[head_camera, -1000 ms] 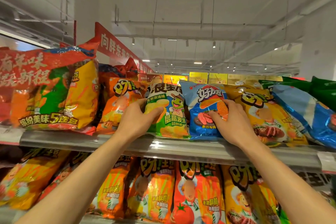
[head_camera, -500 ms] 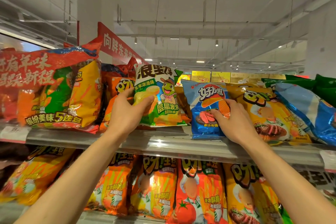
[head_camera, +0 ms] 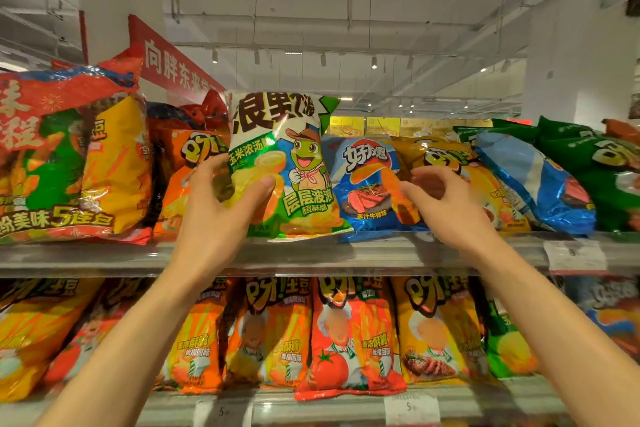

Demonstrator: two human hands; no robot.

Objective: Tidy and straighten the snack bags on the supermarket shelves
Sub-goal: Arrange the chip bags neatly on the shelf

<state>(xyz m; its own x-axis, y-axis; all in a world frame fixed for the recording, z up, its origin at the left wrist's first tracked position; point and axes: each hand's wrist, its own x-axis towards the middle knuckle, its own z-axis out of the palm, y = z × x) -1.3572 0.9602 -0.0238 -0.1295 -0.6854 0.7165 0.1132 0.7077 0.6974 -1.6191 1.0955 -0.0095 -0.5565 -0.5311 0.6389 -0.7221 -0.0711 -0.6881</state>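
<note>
your left hand [head_camera: 221,218] gripped the green-and-white snack bag [head_camera: 284,166] upright on the top shelf [head_camera: 104,255], thumb across its front. your right hand [head_camera: 446,204] hovered loosely curled, holding nothing, before the blue bag [head_camera: 367,184]. orange bag [head_camera: 183,184] crowded its left. the green-and-white bag showed a cartoon turtle in a hat.

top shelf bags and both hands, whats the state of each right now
left hand: grips the green turtle bag by its left edge
green turtle bag: upright, bottom at the shelf's front edge
right hand: fingers loosely curled, holding nothing, in front of the blue steak bag
blue steak bag: standing on the shelf, leaning back
orange bag: behind the left hand, partly hidden
red multipack: leaning back at the far left
</note>
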